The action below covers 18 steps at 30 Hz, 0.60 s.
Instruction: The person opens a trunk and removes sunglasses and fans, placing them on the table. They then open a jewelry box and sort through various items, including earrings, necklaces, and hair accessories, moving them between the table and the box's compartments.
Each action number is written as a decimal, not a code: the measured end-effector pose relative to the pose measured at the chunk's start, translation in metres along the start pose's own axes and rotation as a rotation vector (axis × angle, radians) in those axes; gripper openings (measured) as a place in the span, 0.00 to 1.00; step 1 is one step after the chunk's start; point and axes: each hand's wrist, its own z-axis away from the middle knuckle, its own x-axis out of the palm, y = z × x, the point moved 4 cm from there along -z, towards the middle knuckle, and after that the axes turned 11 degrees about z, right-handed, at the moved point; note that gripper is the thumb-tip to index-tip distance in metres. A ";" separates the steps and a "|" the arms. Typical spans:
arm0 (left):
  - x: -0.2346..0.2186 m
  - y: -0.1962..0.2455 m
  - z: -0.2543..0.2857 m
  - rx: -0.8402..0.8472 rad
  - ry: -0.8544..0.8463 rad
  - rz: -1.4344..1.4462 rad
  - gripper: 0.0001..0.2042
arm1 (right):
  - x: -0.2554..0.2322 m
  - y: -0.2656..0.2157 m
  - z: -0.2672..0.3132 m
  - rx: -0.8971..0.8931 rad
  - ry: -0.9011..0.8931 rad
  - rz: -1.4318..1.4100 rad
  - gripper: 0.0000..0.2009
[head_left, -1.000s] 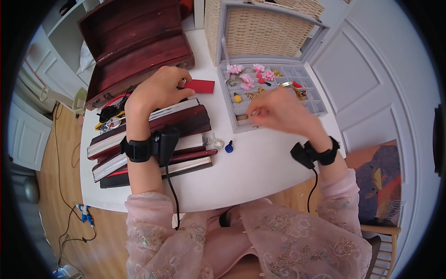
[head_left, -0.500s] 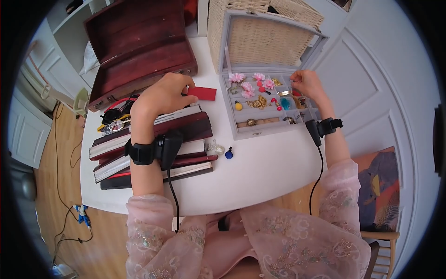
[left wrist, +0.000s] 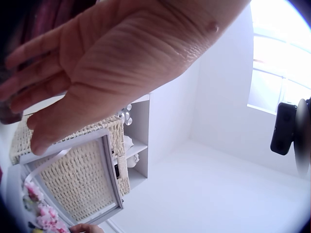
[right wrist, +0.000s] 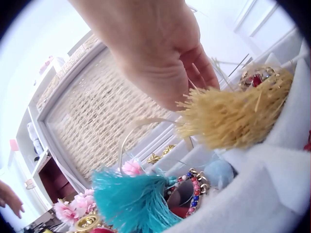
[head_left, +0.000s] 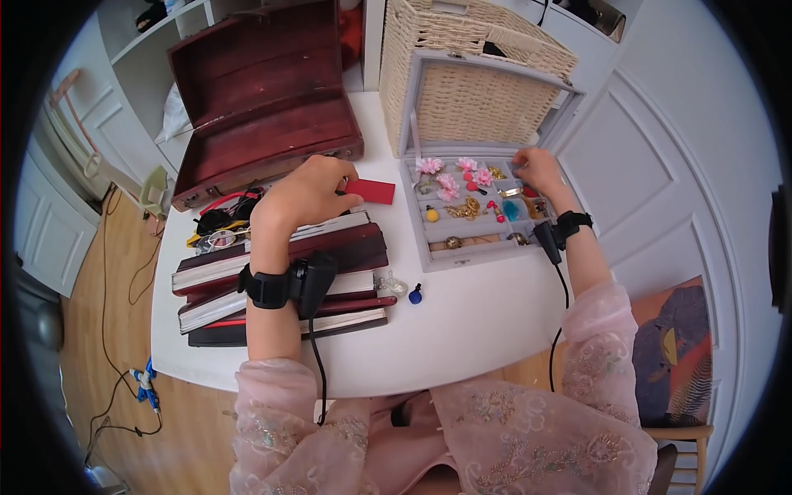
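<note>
My left hand (head_left: 309, 191) hovers over the back of the stacked books (head_left: 285, 268), fingertips right at a small red flat piece (head_left: 371, 191). The left wrist view shows this hand (left wrist: 107, 58) with its fingers stretched out. My right hand (head_left: 538, 171) reaches into the back right compartments of a grey jewellery box (head_left: 462, 262) with its lid up. In the right wrist view the fingertips of this hand (right wrist: 160, 58) are hidden behind a yellow tassel (right wrist: 233, 116); I cannot tell what they hold. A turquoise tassel (right wrist: 131, 199) and a beaded bracelet (right wrist: 194, 201) lie nearer.
Pink flower pieces (head_left: 447, 186) and gold jewellery (head_left: 464, 209) fill the box. Behind its lid stands a wicker basket (head_left: 478, 37). An open dark red case (head_left: 272, 136) is at the back left. A blue trinket (head_left: 415, 294) lies beside the books; sunglasses (head_left: 216, 221) sit left.
My right hand has moved from the box's front over to its back right compartments. My left hand stays by the red piece. The head view has shifted slightly.
</note>
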 end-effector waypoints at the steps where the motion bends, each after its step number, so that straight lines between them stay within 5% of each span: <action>1: 0.000 -0.001 0.000 -0.001 0.000 0.000 0.17 | 0.000 0.001 -0.002 -0.001 -0.001 0.000 0.10; 7: 0.005 -0.005 -0.006 0.095 -0.016 -0.051 0.16 | -0.057 -0.030 0.001 -0.010 0.107 -0.115 0.07; 10: 0.005 -0.007 -0.006 0.102 0.005 -0.042 0.16 | -0.083 -0.079 0.019 -0.198 0.124 -0.337 0.05; 16: 0.007 -0.006 -0.007 0.041 -0.010 -0.043 0.16 | -0.098 -0.182 0.091 -0.731 -0.239 -0.492 0.06; 18: 0.007 -0.007 -0.007 0.045 -0.015 -0.041 0.17 | -0.096 -0.197 0.112 -0.769 -0.327 -0.477 0.06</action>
